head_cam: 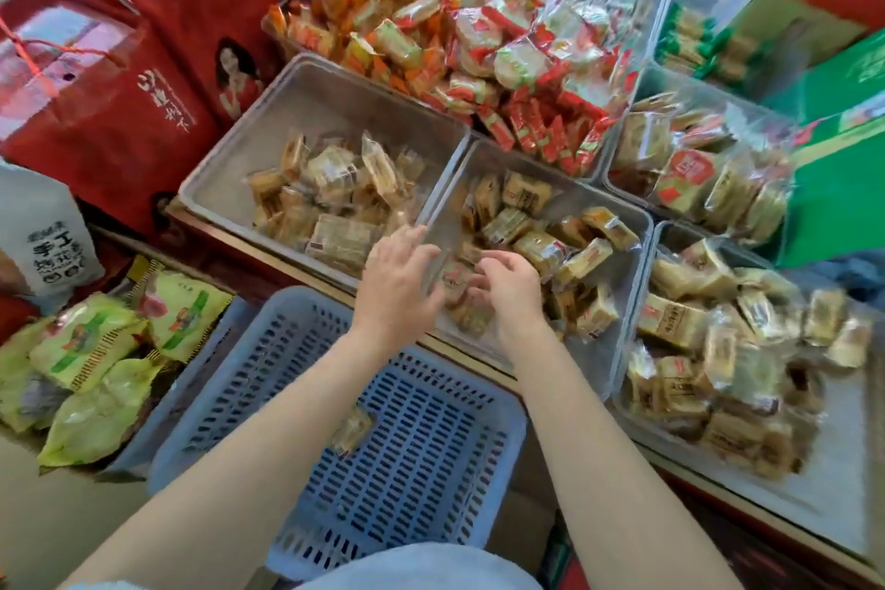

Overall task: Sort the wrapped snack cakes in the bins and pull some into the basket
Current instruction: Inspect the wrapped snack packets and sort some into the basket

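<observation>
Two hands reach in, a left hand [400,283] and a right hand [510,290]. One blue slotted basket [431,460] sits near, with one wrapped cake [352,429] in it. Six clear bins show: near left bin [268,149], middle bin [618,335], near right bin [670,235], and three far ones. The cakes in them are too many to count. Four green bags [91,350] lie at left.

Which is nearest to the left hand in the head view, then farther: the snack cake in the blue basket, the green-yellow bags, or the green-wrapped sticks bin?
From the left hand:
1. Snack cake in the blue basket, just below the hand.
2. Green-yellow bags, far left.
3. Green-wrapped sticks bin, top right, farthest.
</observation>
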The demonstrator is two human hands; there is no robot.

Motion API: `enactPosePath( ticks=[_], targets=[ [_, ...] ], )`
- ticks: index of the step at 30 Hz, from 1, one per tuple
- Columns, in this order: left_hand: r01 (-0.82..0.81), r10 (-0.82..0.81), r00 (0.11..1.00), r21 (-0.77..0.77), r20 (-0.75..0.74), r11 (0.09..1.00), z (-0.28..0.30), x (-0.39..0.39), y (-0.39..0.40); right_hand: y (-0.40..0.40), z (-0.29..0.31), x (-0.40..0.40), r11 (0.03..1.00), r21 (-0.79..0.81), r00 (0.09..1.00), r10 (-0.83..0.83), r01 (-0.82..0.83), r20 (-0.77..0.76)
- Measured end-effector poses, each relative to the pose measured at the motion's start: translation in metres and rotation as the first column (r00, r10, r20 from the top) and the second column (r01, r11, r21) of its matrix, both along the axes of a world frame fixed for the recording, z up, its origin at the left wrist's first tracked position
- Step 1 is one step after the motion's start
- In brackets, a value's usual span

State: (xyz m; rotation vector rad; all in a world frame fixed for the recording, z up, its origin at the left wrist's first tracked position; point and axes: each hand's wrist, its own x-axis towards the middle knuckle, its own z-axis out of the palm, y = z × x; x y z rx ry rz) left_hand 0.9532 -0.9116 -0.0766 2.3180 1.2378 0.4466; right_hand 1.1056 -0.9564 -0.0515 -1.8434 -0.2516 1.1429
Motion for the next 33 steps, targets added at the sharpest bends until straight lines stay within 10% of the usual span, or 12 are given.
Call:
enactPosePath(
  ticks=[3,9,23,33],
  targets=[
    [0.136,-0.109,0.944,0.068,-0.311,0.988,-0.022,0.019,-0.007,-0.014,-0.023,0.037,0.990,-0.125,0.998,-0.064,0.067,0.027],
    [0.205,-0.143,0.888,0.098,-0.437,0.974,-0.032,0.017,-0.007,-0.018,-0.064,0.051,0.956,-0.287,0.953,-0.028,-0.062,-0.302],
    [0.089,-0.099,0.970,-0.052,-0.223,0.995,-0.019,-0.003,0.004,0.000,-0.079,0.033,0.936,-0.298,0.897,0.040,-0.187,-0.440],
    [0.087,-0.090,0.975,-0.024,-0.204,0.996,-0.021,-0.011,0.012,0.040,-0.084,-0.003,0.948,-0.284,0.979,0.090,-0.140,-0.181]
  ],
)
